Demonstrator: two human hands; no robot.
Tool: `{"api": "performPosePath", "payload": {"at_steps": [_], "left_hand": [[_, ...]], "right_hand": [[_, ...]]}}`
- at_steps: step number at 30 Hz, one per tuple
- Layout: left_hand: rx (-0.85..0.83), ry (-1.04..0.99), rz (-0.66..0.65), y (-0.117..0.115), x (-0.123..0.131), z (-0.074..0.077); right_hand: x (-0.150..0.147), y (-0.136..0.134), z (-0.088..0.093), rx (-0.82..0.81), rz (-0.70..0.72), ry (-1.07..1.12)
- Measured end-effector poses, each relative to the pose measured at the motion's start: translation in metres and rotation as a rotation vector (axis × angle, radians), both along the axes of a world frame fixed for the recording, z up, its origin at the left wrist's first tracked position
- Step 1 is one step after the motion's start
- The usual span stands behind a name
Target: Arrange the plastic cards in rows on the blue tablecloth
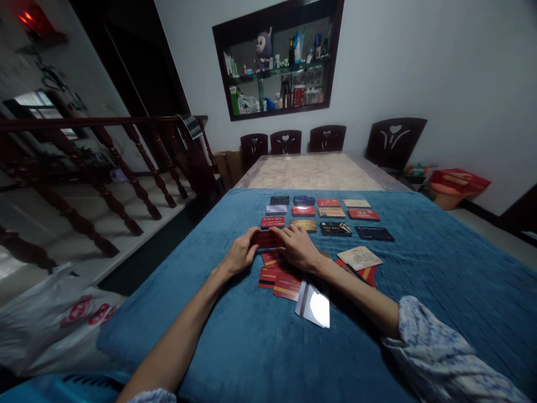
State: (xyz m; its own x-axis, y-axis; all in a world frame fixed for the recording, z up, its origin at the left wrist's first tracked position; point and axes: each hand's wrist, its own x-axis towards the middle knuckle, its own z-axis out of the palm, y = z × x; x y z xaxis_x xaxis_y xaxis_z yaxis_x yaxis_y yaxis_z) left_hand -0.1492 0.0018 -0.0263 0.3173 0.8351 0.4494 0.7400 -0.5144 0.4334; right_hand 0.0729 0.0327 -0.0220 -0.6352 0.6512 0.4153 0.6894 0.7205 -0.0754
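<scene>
Between my two hands lies a dark red card (267, 240), at the near end of the left column of cards. My left hand (242, 250) grips its left end with thumb and fingers, and my right hand (298, 246) holds its right end. Just beyond it sits a red card stack (273, 223), with a gold card stack (304, 225) to the right, partly behind my right fingers. Loose red cards (287, 284) are spread below my hands, some hidden under my right wrist. A white, shiny card (314, 305) overlaps them, nearest me.
Neat rows of card stacks, including a black one (335, 229) and a dark blue one (375, 233), stand beyond my hands. A beige card (359, 258) lies on loose cards at right. Blue cloth (226, 336) covers the table; chairs (327, 138) and a railing (104, 121) surround it.
</scene>
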Motion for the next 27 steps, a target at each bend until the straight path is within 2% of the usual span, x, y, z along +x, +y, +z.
{"api": "performPosePath", "payload": {"at_steps": [9, 17, 22, 27], "left_hand": [[0.071, 0.057, -0.042, 0.004, 0.002, -0.006], [0.028, 0.127, -0.020, 0.015, 0.005, -0.013], [-0.003, 0.179, -0.018, 0.022, 0.008, -0.006], [-0.031, 0.251, 0.047, 0.030, 0.010, 0.004]], "right_hand": [[0.004, 0.001, 0.006, -0.002, -0.046, -0.018], [0.008, 0.003, 0.013, -0.054, -0.082, -0.102], [0.011, 0.007, 0.018, -0.056, -0.099, -0.140], [0.012, 0.015, 0.020, -0.071, -0.094, -0.154]]}}
